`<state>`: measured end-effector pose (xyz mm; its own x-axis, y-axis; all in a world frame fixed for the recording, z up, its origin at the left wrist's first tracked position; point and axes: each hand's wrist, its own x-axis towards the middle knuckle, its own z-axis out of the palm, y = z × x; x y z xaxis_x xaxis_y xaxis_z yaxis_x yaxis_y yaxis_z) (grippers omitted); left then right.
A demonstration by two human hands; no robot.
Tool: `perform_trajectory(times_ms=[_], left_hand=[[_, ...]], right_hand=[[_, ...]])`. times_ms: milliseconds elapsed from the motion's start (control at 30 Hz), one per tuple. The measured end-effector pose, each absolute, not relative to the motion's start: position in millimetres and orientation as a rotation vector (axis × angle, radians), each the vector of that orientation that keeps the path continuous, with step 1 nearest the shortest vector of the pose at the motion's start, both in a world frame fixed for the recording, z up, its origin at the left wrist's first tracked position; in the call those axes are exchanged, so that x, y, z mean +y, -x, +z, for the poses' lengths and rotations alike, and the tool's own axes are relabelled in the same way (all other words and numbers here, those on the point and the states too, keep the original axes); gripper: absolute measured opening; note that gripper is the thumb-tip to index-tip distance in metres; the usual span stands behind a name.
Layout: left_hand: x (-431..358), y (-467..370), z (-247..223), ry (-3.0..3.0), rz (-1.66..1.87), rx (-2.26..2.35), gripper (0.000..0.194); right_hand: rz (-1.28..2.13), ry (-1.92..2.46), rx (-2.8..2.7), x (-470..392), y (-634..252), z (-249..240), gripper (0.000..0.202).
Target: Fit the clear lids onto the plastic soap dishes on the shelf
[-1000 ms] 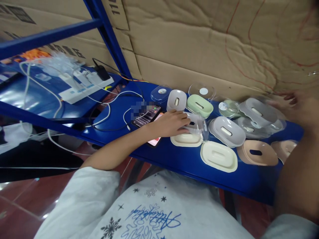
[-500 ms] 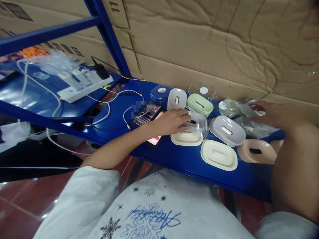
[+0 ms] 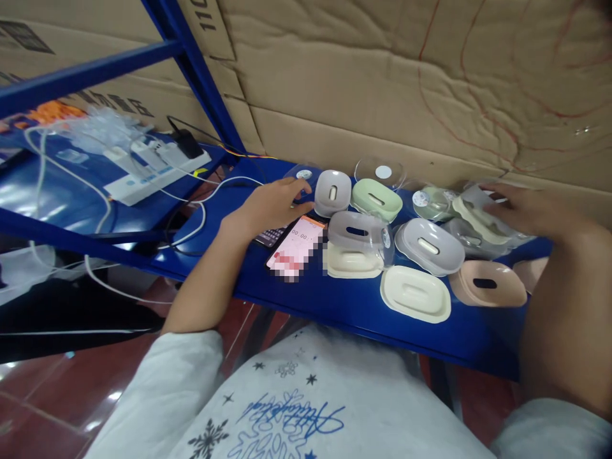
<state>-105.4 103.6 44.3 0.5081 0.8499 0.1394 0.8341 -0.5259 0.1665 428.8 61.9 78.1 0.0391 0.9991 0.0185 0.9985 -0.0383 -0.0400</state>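
Observation:
My left hand (image 3: pixel 275 204) reaches over the phones with thumb and fingers apart, close to the left side of a lavender soap dish (image 3: pixel 326 203) and a clear lid (image 3: pixel 295 171). At the back right, my right hand (image 3: pixel 523 205) has its fingers on a tilted pale cream soap dish part (image 3: pixel 471 213); its far side is hidden by the hand. Below that lies a grey dish under clear plastic (image 3: pixel 461 245). Nearby are a green dish (image 3: pixel 382 205), a clear-covered grey dish (image 3: pixel 342 231), another lavender dish (image 3: pixel 442 233) and a peach dish (image 3: pixel 502 290).
A cream tray (image 3: pixel 415 309) lies near the front edge of the blue shelf (image 3: pixel 296 296). A phone showing a timer (image 3: pixel 299 245) is left of the dishes. White cables run to a power strip (image 3: pixel 157 182). A cardboard wall (image 3: pixel 335 83) stands behind.
My left hand has left the clear-covered grey dish and moved left to beside the lavender dish, its fingers apart. By my right hand, a pale cream part now shows tilted up.

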Motion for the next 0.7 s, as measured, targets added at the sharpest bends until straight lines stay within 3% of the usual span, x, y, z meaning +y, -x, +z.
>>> perform_trajectory(times_ms=[167, 333, 533, 700], left_hand=[[107, 110, 42, -2.644, 0.022, 1.588, 0.043], [129, 127, 35, -2.455, -0.182, 1.699, 0.051], [130, 119, 33, -2.366, -0.203, 1.781, 0.066], [130, 116, 36, -2.316, -0.245, 1.792, 0.063]], right_hand=[[0.132, 2.398, -2.056, 52, -415, 101, 0.06], [-0.208, 2.339, -2.016, 45, -385, 108, 0.053], [0.096, 1.701, -2.334, 61, -341, 71, 0.044], [-0.042, 1.742, -2.369, 84, -336, 29, 0.053]])
